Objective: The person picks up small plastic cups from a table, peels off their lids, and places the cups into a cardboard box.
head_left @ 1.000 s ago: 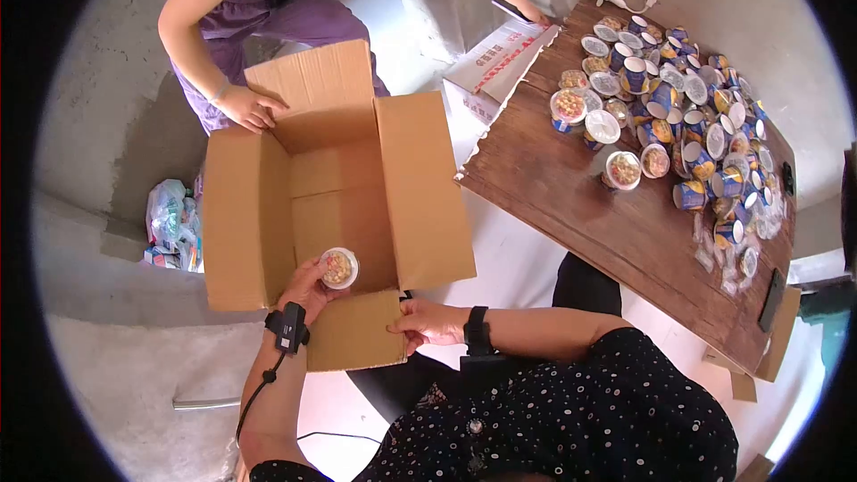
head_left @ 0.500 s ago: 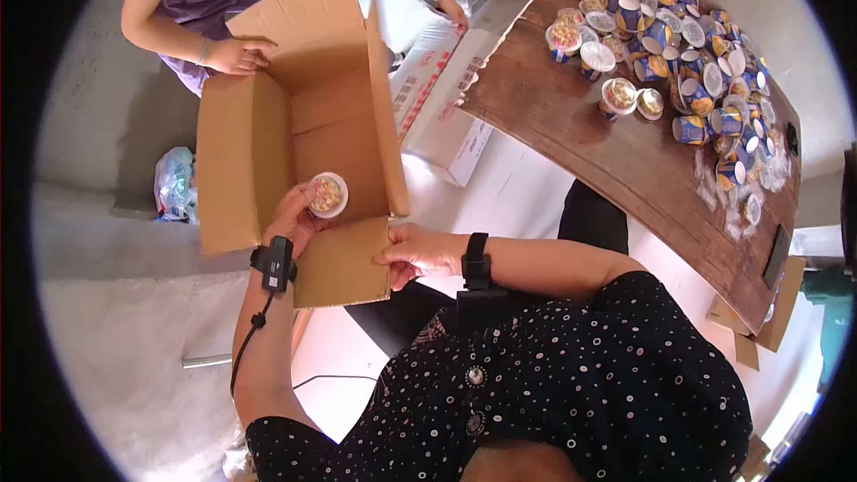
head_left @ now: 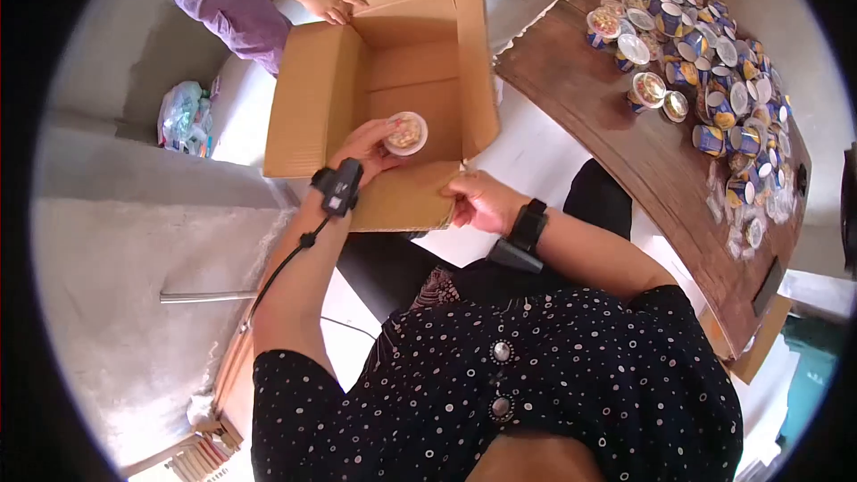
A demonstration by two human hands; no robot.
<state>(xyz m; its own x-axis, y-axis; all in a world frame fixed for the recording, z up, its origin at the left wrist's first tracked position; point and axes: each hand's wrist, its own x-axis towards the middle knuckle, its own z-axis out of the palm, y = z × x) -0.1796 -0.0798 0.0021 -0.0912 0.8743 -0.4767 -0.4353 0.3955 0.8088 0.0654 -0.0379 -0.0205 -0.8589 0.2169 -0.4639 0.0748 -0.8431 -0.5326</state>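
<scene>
In my left hand (head_left: 368,145) is a small clear-lidded cup (head_left: 407,133) with pale and reddish pieces inside. The hand holds it over the near end of an open cardboard box (head_left: 412,80), whose inside shows bare brown board. My right hand (head_left: 482,201) pinches the corner of the near flap (head_left: 402,201), which is folded outward. Across the box, another person's hand (head_left: 328,2) rests on the far left edge.
On the right, a brown wooden table (head_left: 580,94) carries many blue-and-yellow cups (head_left: 710,140), clear lids and plastic pieces. A plastic bag (head_left: 185,116) with things in it lies on the floor at left. A metal rod (head_left: 207,296) juts from the wall.
My view has shifted, so the box appears further right and higher. The cup stays in my left hand, and my right hand keeps hold of the flap. The other person's second hand has left view.
</scene>
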